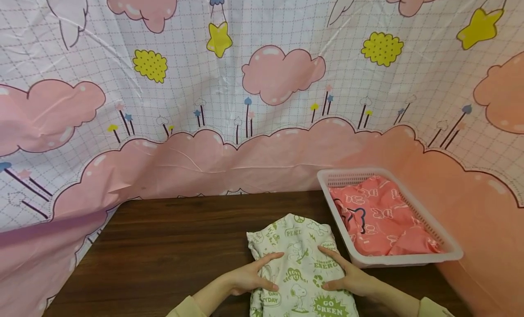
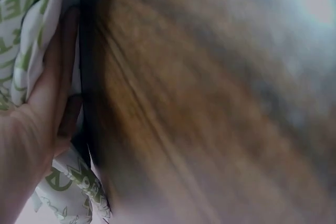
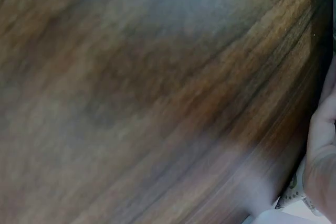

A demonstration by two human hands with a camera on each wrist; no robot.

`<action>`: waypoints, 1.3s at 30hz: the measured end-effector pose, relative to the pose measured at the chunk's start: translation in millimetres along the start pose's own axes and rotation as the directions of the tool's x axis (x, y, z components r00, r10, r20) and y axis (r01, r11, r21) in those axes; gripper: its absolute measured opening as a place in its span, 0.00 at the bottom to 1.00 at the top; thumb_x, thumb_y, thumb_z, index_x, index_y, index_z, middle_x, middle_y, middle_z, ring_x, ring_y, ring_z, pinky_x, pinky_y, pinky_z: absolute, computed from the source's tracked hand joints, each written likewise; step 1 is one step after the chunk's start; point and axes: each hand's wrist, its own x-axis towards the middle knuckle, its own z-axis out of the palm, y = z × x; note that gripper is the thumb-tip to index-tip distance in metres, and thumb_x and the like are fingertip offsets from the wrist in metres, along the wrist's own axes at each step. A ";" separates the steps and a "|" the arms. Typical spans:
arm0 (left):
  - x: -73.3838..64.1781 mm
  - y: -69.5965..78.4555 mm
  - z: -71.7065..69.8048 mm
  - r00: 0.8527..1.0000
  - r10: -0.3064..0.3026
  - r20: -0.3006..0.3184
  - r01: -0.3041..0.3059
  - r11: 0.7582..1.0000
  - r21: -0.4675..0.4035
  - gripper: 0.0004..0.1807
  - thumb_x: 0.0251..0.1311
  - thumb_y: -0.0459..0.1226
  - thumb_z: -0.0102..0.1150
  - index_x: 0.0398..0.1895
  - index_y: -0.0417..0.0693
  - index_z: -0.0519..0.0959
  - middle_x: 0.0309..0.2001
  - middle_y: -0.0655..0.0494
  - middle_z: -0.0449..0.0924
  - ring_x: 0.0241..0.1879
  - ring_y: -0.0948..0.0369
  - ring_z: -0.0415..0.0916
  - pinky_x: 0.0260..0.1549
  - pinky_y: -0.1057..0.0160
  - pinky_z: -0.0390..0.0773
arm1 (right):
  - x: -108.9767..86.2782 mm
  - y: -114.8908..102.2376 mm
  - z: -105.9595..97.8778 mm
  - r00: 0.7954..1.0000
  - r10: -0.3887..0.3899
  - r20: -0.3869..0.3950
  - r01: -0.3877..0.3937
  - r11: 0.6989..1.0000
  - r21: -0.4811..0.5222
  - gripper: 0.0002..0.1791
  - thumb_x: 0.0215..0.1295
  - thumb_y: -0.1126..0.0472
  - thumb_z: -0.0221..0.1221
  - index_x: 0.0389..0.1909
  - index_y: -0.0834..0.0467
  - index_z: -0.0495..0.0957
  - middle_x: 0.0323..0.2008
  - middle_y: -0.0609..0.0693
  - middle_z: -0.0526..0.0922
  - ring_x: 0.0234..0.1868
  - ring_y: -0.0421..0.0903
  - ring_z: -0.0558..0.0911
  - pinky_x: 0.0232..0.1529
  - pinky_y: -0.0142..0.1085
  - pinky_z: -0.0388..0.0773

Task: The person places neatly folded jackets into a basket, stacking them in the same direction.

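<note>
A folded white cloth (image 1: 300,267) with green cartoon and lettering prints lies at the front of the dark wooden table, between my two hands. My left hand (image 1: 251,277) holds its left side, thumb and a finger showing on top. On the opposite side my right hand (image 1: 352,277) grips the edge in the same way. In the left wrist view, other fingers of the left hand (image 2: 39,108) run along the side of the cloth (image 2: 21,45), low near the wood. Only part of the right hand (image 3: 323,140) shows in the right wrist view.
A white plastic basket (image 1: 409,262) stands to the right of the cloth, with pink printed fabric (image 1: 376,221) inside. Dark wooden tabletop (image 1: 172,244) extends to the left. A curtain (image 1: 196,167) with pink clouds and stars hangs behind and around the table.
</note>
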 end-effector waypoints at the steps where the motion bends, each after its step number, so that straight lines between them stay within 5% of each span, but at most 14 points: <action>1: 0.3 -0.3 -0.1 1.000 0.003 0.000 -0.003 1.000 -0.001 0.43 0.61 0.32 0.63 0.75 0.71 0.56 0.77 0.38 0.28 0.71 0.29 0.25 0.60 0.30 0.58 | -0.1 -0.4 -0.3 1.000 -0.010 -0.006 0.010 1.000 -0.008 0.51 0.62 0.60 0.66 0.79 0.48 0.44 0.75 0.69 0.37 0.72 0.71 0.45 0.60 0.63 0.62; 6: -0.6 -1.0 -0.7 1.000 0.004 -0.009 -0.004 1.000 -0.013 0.44 0.59 0.30 0.64 0.74 0.72 0.57 0.77 0.38 0.29 0.71 0.30 0.27 0.60 0.31 0.59 | -0.5 -2.5 2.0 0.998 -0.054 0.012 0.053 0.998 0.018 0.50 0.63 0.61 0.65 0.79 0.51 0.44 0.75 0.69 0.37 0.72 0.73 0.39 0.60 0.60 0.65; 12: -4.0 3.1 -1.8 1.000 0.026 -0.002 -0.026 0.999 -0.031 0.45 0.58 0.28 0.64 0.74 0.70 0.58 0.77 0.40 0.29 0.72 0.32 0.30 0.60 0.39 0.66 | -0.9 -5.6 6.7 0.999 -0.052 0.002 0.052 0.998 0.028 0.50 0.62 0.61 0.66 0.79 0.48 0.46 0.75 0.68 0.40 0.70 0.66 0.56 0.59 0.55 0.66; 18: -10.3 13.1 -2.2 0.999 0.045 -0.002 -0.045 0.996 -0.075 0.46 0.57 0.26 0.64 0.75 0.69 0.57 0.76 0.38 0.25 0.70 0.37 0.47 0.57 0.46 0.71 | -2.2 -14.8 10.5 0.998 -0.058 -0.008 0.058 0.998 0.016 0.50 0.62 0.60 0.66 0.79 0.47 0.46 0.75 0.66 0.44 0.67 0.60 0.62 0.59 0.50 0.67; 21: -15.4 20.9 -3.1 0.998 0.057 -0.014 -0.058 0.996 -0.066 0.46 0.57 0.27 0.64 0.75 0.69 0.57 0.77 0.40 0.25 0.71 0.38 0.46 0.57 0.45 0.70 | -2.5 -20.5 11.4 0.997 -0.082 0.007 0.082 0.996 0.037 0.51 0.62 0.61 0.66 0.79 0.48 0.44 0.74 0.67 0.48 0.64 0.55 0.67 0.56 0.39 0.70; 23: -19.2 26.5 -3.3 0.997 0.065 -0.029 -0.066 0.997 -0.045 0.46 0.57 0.27 0.65 0.74 0.70 0.57 0.77 0.41 0.26 0.73 0.38 0.36 0.59 0.44 0.69 | -3.2 -25.1 11.3 0.995 -0.097 0.004 0.097 0.995 0.028 0.51 0.62 0.61 0.66 0.79 0.48 0.44 0.73 0.66 0.50 0.64 0.53 0.68 0.55 0.35 0.71; 28: -28.3 41.0 -4.3 0.996 0.085 -0.037 -0.087 0.996 -0.033 0.46 0.57 0.29 0.66 0.75 0.70 0.57 0.77 0.42 0.26 0.73 0.37 0.24 0.60 0.44 0.67 | -7.3 -41.9 11.1 0.995 -0.093 -0.047 0.090 0.994 -0.056 0.51 0.61 0.58 0.67 0.78 0.44 0.47 0.76 0.63 0.42 0.73 0.66 0.50 0.63 0.62 0.60; 30: -31.6 47.8 -6.1 0.995 0.095 -0.028 -0.096 0.995 -0.032 0.46 0.57 0.30 0.66 0.75 0.69 0.57 0.77 0.44 0.27 0.74 0.38 0.26 0.60 0.46 0.68 | -9.1 -50.0 11.3 0.993 -0.093 -0.067 0.087 0.993 -0.082 0.50 0.61 0.57 0.68 0.78 0.42 0.48 0.77 0.61 0.40 0.74 0.69 0.41 0.60 0.72 0.52; 39: -39.7 91.0 -18.4 0.986 0.165 -0.002 -0.165 0.986 0.031 0.47 0.59 0.32 0.65 0.77 0.68 0.53 0.78 0.52 0.30 0.75 0.45 0.31 0.57 0.52 0.70 | -15.3 -86.8 1.8 0.978 -0.151 -0.142 0.134 0.983 -0.127 0.49 0.59 0.55 0.68 0.76 0.37 0.50 0.77 0.57 0.42 0.73 0.62 0.47 0.62 0.66 0.55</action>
